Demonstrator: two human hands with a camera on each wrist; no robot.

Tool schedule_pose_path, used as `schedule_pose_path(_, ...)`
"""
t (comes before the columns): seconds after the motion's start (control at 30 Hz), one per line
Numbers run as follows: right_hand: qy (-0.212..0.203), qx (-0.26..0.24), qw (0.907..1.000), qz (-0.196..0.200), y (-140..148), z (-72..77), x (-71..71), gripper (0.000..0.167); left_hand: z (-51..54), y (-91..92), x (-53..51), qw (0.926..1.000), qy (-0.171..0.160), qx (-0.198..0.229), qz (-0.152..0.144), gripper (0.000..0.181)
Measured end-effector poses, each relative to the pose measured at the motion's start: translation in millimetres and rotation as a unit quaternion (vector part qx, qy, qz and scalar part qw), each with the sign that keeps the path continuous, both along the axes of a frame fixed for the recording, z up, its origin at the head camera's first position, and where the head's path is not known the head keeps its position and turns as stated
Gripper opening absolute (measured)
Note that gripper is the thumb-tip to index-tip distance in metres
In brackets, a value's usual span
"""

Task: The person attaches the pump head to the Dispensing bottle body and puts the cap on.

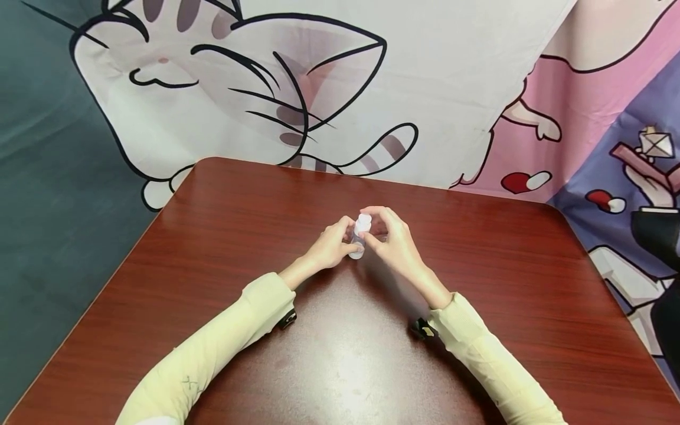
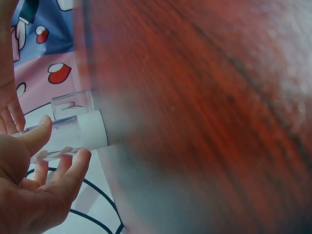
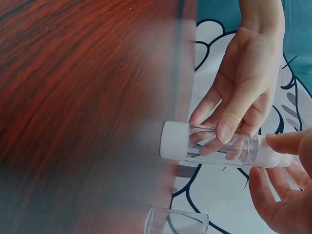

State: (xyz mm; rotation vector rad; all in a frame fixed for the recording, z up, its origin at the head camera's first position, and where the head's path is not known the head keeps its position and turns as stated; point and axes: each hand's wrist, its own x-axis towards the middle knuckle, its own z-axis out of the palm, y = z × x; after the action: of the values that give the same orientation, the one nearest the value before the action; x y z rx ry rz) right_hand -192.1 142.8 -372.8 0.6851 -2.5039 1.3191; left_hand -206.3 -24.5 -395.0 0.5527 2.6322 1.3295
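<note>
A clear bottle (image 3: pixel 174 141) with a white base stands upright on the table, topped by a white pump head (image 3: pixel 264 152). My left hand (image 1: pixel 330 245) grips its transparent body, thumb on one side and fingers behind, as the right wrist view shows. At the top, my right hand (image 1: pixel 393 239) pinches the white pump head between thumb and fingers. Beside the bottle, a clear cap (image 3: pixel 178 223) rests on the table, only partly in the right wrist view; the left wrist view shows the cap (image 2: pixel 73 103) just behind the bottle.
The reddish-brown wooden table (image 1: pixel 239 224) spreads around both hands, with its far edge close to a cartoon cat cloth (image 1: pixel 435 88). Dark objects (image 1: pixel 659 239) stand beyond the table's right edge. Light glares off the tabletop between the forearms.
</note>
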Motion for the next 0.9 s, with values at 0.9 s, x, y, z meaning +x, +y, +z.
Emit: schedule_pose_path(0.9,-0.063,-0.042,0.9967,0.030,-0.9,7.7,-1.6,0.045,-0.3,1.0,-0.8,0.9999,0.011,-0.001,0.000,0.039)
